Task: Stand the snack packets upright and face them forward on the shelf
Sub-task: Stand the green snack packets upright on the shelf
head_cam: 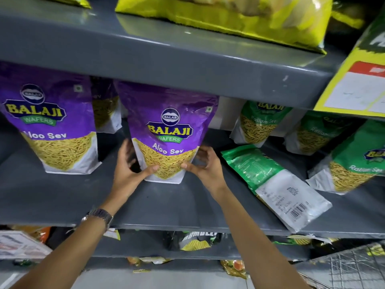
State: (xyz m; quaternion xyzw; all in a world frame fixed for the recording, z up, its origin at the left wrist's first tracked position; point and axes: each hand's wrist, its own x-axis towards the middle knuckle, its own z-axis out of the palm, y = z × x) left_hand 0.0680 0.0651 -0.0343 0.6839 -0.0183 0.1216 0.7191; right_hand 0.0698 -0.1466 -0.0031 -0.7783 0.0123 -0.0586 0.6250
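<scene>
A purple Aloo Sev packet (169, 126) stands upright, label forward, in the middle of the grey shelf (62, 197). My left hand (129, 170) cups its lower left side, thumb on the front. My right hand (205, 165) holds its lower right corner, thumb on the front too. Another purple Aloo Sev packet (50, 124) stands upright at the left, with a third purple packet (106, 109) behind it. A green packet (275, 186) lies flat, back side up, barcode toward the shelf's front edge.
Green Ratlam Sev packets stand at the back right (258, 124) and at the far right (354, 161). The upper shelf (166, 53) carries yellow bags (239, 15). A yellow price sign (358, 80) hangs at the right. More packets fill the lower shelves.
</scene>
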